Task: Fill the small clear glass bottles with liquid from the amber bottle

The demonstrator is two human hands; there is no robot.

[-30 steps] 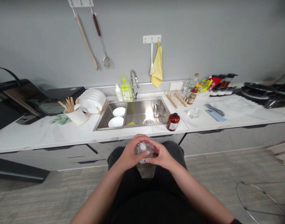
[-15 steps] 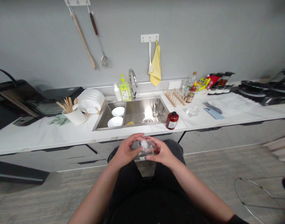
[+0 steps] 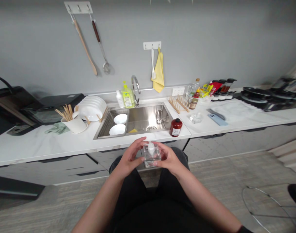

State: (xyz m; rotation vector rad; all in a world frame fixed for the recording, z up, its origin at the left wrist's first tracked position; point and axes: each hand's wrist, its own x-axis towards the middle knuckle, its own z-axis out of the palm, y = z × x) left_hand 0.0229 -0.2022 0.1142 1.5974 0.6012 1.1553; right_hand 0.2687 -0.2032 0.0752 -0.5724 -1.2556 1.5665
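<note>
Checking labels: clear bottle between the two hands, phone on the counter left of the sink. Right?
One error: the phone is right of the sink, per the head view. It is on the counter, and the clear bottle is between the left hand and right hand.

From afar I logged the pump bottle point(image 3: 152, 156) between left hand point(image 3: 129, 159) and right hand point(image 3: 170, 158), before the tabletop point(image 3: 65, 142); bowls point(image 3: 117, 129) in the left part of the sink point(image 3: 144, 120), plates point(image 3: 91, 111) left of it, phone point(image 3: 218, 119) right.

No wording could be read. A white label point(image 3: 176, 132) was noted on the red-brown bottle point(image 3: 175, 127), and print point(image 3: 127, 96) on the yellow-green pump bottle point(image 3: 128, 100), both illegible.
</note>
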